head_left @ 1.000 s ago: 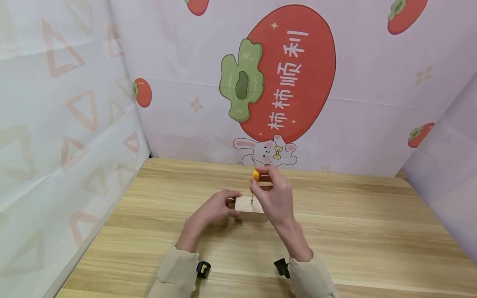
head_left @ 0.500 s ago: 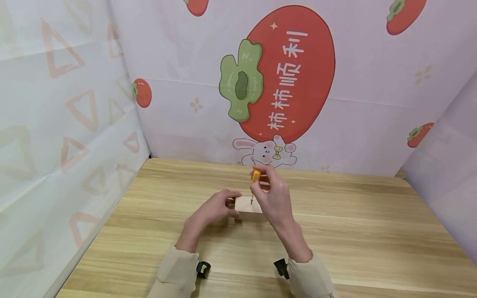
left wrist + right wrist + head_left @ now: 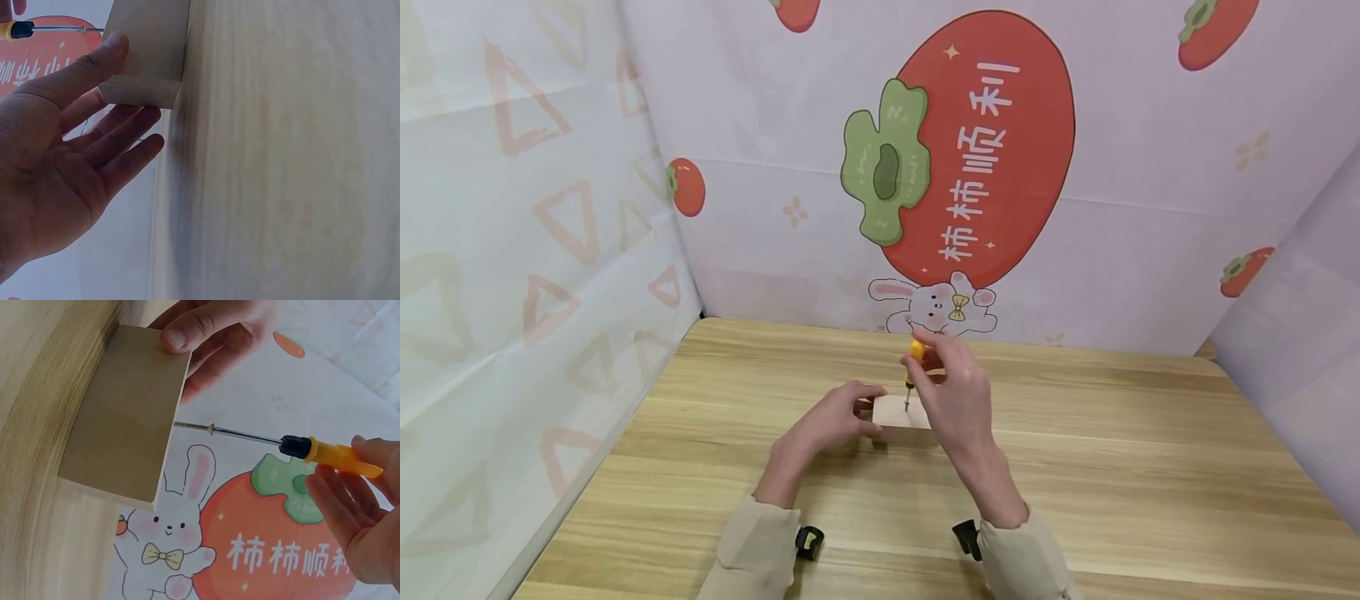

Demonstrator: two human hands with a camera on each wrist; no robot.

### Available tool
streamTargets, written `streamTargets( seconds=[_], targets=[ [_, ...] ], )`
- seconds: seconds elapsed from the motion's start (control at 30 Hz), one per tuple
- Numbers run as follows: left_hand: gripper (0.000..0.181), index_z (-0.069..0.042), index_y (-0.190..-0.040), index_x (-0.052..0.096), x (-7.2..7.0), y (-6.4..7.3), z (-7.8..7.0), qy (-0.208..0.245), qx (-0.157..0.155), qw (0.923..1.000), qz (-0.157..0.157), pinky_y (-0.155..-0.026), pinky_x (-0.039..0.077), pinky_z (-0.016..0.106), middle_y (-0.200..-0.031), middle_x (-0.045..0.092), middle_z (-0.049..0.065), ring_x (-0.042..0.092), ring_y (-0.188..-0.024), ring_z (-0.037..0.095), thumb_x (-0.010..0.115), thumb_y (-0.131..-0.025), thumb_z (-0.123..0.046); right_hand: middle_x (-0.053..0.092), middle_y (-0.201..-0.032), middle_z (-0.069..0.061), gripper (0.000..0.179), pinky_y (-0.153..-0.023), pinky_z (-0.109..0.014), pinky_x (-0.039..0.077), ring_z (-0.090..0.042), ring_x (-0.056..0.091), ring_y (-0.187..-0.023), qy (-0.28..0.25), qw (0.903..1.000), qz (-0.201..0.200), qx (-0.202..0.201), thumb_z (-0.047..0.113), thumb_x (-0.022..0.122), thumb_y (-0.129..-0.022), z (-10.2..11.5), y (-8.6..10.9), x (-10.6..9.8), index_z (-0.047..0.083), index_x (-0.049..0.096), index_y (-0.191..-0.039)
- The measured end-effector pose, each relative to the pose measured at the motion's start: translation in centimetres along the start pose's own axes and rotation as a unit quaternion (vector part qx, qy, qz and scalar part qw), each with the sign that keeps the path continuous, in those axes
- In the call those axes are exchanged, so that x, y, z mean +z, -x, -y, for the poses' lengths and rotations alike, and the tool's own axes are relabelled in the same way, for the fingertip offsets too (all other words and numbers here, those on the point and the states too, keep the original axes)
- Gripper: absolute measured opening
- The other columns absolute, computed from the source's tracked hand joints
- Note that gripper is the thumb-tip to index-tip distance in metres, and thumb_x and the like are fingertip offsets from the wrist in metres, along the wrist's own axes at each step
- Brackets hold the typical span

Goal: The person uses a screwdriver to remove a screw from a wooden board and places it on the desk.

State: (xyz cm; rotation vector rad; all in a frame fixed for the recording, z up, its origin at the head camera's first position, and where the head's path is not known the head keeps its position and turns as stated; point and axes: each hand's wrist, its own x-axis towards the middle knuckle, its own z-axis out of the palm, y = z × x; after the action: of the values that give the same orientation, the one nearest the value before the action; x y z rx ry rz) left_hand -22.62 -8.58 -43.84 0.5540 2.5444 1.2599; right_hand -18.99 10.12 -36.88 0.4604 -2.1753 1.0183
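Note:
A pale wooden block [image 3: 125,412] lies on the table, and a screw [image 3: 192,426] stands upright out of its top face, part of its thread showing. My left hand [image 3: 831,417] grips the block's left end, thumb on the near side and fingers around the far side. Above the block, my right hand [image 3: 958,396] pinches the yellow handle of a screwdriver [image 3: 337,457] between thumb and fingers. The screwdriver's metal shaft meets the screw head, roughly in line with it. In the left wrist view my left thumb [image 3: 115,47] presses on the block's side.
The wood-grain table [image 3: 1112,467] stretches out on both sides of the block. Behind it hangs a printed cloth [image 3: 1150,167] with persimmons and a rabbit. Another patterned cloth [image 3: 512,250] walls the left side. Dark straps [image 3: 809,542] sit at both wrists.
My right hand's fingers have shifted on the screwdriver handle, dipping slightly and rising again, and more of the dark collar shows now. My left hand and the block have stayed put.

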Motion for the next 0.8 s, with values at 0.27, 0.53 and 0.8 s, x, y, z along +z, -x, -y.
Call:
streamTargets(
  seconds=[0.27,0.53,0.8],
  targets=[
    [0.056,-0.014,-0.132,0.063,0.03,0.06,-0.08,-0.001,-0.003,1.0,0.002,-0.104,0.049,0.043,-0.126,0.06,0.006,0.061,-0.117,0.025,0.084,-0.08,-0.019,0.069,-0.096,-0.01,0.034,-0.067,-0.029,0.062,-0.02,0.07,-0.08,-0.032,0.9995,0.0,-0.009,0.002,0.074,-0.086,-0.05,0.07,-0.03,0.004,0.069,-0.119],
    [0.053,-0.015,-0.129,0.064,-0.07,-0.19,-0.09,-0.001,0.005,0.9999,0.009,-0.103,0.05,0.043,-0.122,0.063,0.002,0.063,-0.115,0.023,0.084,-0.08,-0.019,0.071,-0.102,-0.011,0.041,-0.074,-0.03,0.062,-0.023,0.073,-0.088,-0.035,0.9986,0.039,0.002,-0.002,0.069,-0.089,0.17,-0.04,-0.14,0.008,0.061,-0.128],
    [0.057,-0.013,-0.133,0.062,-0.01,-0.04,-0.21,-0.009,0.002,0.9999,0.006,-0.103,0.05,0.043,-0.126,0.061,0.005,0.062,-0.116,0.025,0.083,-0.081,-0.019,0.061,-0.108,-0.011,0.038,-0.066,-0.031,0.062,-0.024,0.069,-0.091,-0.04,0.9982,0.031,0.032,0.008,0.077,-0.086,-0.34,0.08,0.19,0.005,0.059,-0.12]
  ],
)
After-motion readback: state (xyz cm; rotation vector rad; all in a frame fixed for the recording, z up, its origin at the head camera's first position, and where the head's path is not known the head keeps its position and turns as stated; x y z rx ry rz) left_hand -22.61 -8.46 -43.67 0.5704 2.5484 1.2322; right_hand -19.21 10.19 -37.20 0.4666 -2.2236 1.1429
